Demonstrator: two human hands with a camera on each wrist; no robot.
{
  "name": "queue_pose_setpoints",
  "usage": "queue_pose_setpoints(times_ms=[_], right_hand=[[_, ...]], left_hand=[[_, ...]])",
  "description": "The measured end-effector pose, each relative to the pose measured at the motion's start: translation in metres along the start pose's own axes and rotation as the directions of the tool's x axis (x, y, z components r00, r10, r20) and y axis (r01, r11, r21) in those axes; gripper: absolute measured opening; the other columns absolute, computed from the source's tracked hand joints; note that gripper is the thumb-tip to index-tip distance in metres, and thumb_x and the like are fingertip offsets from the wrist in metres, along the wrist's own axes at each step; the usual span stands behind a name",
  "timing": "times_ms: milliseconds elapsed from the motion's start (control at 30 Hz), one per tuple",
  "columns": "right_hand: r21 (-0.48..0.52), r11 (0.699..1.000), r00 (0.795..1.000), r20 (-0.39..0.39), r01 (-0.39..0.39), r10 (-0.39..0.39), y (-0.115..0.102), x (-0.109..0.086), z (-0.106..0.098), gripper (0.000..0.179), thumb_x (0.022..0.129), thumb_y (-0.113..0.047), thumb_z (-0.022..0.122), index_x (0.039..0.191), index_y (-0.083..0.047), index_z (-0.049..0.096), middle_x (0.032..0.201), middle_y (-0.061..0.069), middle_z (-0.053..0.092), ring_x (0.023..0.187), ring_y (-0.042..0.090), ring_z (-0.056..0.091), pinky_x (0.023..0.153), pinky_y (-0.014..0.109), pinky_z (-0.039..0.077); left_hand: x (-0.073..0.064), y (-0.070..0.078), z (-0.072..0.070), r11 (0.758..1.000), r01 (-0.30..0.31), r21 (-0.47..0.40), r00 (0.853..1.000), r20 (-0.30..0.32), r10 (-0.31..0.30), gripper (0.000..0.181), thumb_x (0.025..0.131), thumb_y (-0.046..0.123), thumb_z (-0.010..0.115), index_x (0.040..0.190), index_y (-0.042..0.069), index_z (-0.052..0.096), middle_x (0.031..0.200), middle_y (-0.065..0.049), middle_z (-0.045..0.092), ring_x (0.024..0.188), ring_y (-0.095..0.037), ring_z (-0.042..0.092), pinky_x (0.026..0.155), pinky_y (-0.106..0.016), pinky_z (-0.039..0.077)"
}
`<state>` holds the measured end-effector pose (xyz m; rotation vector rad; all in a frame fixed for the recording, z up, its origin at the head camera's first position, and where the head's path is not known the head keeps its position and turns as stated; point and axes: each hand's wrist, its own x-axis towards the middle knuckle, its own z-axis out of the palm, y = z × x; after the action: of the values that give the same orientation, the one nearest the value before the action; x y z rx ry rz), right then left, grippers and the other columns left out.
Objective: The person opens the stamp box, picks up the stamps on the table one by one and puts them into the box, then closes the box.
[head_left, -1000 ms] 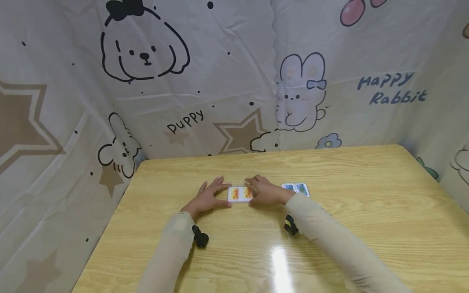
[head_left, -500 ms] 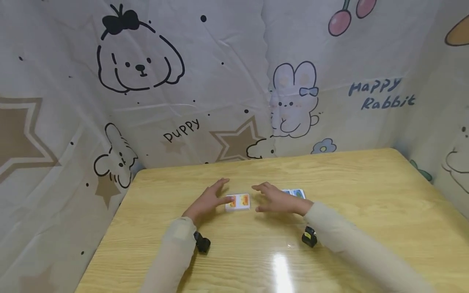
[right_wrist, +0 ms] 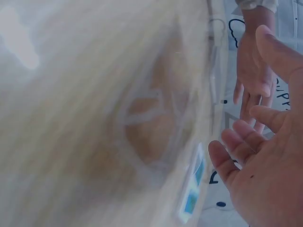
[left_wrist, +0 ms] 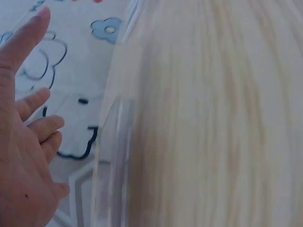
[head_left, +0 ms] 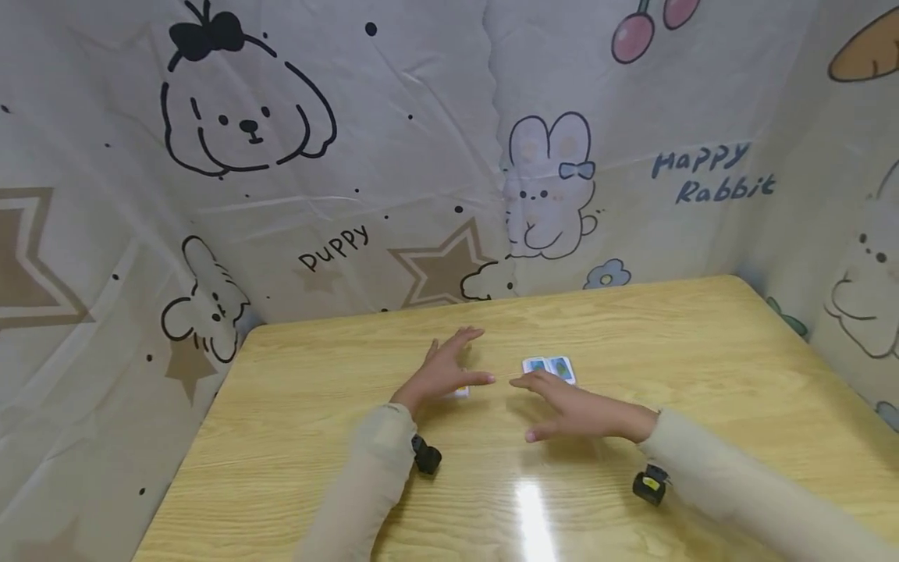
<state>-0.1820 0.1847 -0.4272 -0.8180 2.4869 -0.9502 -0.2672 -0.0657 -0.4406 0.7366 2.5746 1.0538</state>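
Observation:
My left hand (head_left: 445, 371) hovers over a small white card with orange pictures (head_left: 461, 391), hiding most of it; its fingers spread toward the right. In the left wrist view that hand (left_wrist: 28, 123) holds nothing, and a clear, glossy-edged flat piece (left_wrist: 116, 161) shows beside it. To the right, my right hand (head_left: 579, 410) is held with fingers extended and thumb apart, nothing in its grasp. Just behind its fingers lie blue picture cards (head_left: 559, 368), side by side with white borders. The right wrist view shows the blue cards (right_wrist: 191, 198) past the fingertips of the right hand (right_wrist: 270, 165).
The wood-grain table (head_left: 337, 484) has a glossy surface with a bright light reflection. A printed cloth (head_left: 421, 156) hangs behind it and along both sides. A small black camera (head_left: 426, 457) sits at the left wrist and another black camera (head_left: 649, 484) at the right.
My hands were at both ends of the orange card. The right hand has drawn back right and toward me, uncovering the blue cards; the left has moved right over the orange card.

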Motion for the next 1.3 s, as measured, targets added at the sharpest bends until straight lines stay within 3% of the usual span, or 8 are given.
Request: queue_pose_setpoints(times_ms=[300,500,667,833,1000,1300], right_hand=[[-0.1,0.994,0.998,-0.049,0.04,-0.045,0.01,-0.038,-0.003,0.079,0.082,-0.04,0.074,0.141,0.001,0.04,0.14,0.024,0.041,0.131,0.047,0.04,0.104,0.063,0.037],[-0.204,0.979,0.999,-0.04,0.004,-0.012,0.012,-0.052,-0.001,0.083,0.078,-0.046,0.076,0.138,0.0,0.045,0.135,0.019,0.048,0.123,0.038,0.05,0.101,0.056,0.044],[-0.26,0.965,0.999,-0.042,-0.032,0.022,0.016,-0.058,0.003,0.084,0.076,-0.049,0.076,0.138,-0.002,0.046,0.135,0.017,0.048,0.121,0.036,0.051,0.099,0.054,0.046],[-0.284,0.957,0.998,-0.052,-0.057,0.044,0.019,-0.063,0.005,0.078,0.077,-0.044,0.078,0.137,-0.004,0.048,0.134,0.015,0.049,0.119,0.033,0.051,0.097,0.053,0.047],[-0.321,0.945,0.997,-0.064,-0.058,0.04,0.021,-0.061,0.007,0.07,0.078,-0.038,0.077,0.135,-0.005,0.051,0.13,0.011,0.051,0.115,0.028,0.051,0.094,0.049,0.048],[-0.309,0.949,0.997,-0.069,-0.059,0.04,0.026,-0.059,0.006,0.059,0.08,-0.033,0.076,0.129,-0.006,0.056,0.117,0.002,0.053,0.104,0.018,0.049,0.087,0.038,0.048]], left_hand=[[0.016,0.015,0.022,0.998,-0.006,0.056,0.999,0.043,0.003,0.088,0.08,0.054,0.072,0.152,0.023,0.032,0.162,-0.006,0.02,0.151,-0.023,0.015,0.121,-0.057,-0.003],[0.021,0.02,0.03,0.998,0.011,0.067,0.997,0.07,-0.016,0.088,0.08,0.054,0.073,0.152,0.024,0.032,0.162,-0.003,0.019,0.151,-0.021,0.014,0.121,-0.055,-0.003],[0.022,0.021,0.032,0.997,0.018,0.069,0.996,0.081,-0.024,0.086,0.081,0.052,0.072,0.152,0.025,0.032,0.163,-0.001,0.018,0.151,-0.018,0.013,0.122,-0.052,-0.003],[0.026,0.022,0.037,0.997,-0.009,0.079,0.997,0.082,0.003,0.086,0.081,0.055,0.07,0.151,0.023,0.033,0.162,-0.004,0.018,0.152,-0.021,0.012,0.121,-0.055,-0.002],[0.03,0.02,0.04,0.995,0.001,0.105,0.997,0.081,-0.009,0.086,0.08,0.056,0.071,0.151,0.022,0.035,0.162,-0.005,0.018,0.152,-0.023,0.01,0.12,-0.058,-0.001],[0.038,0.021,0.046,0.985,0.0,0.17,0.994,0.106,-0.018,0.085,0.079,0.056,0.071,0.149,0.02,0.038,0.163,-0.006,0.016,0.152,-0.024,0.008,0.12,-0.058,-0.001]])
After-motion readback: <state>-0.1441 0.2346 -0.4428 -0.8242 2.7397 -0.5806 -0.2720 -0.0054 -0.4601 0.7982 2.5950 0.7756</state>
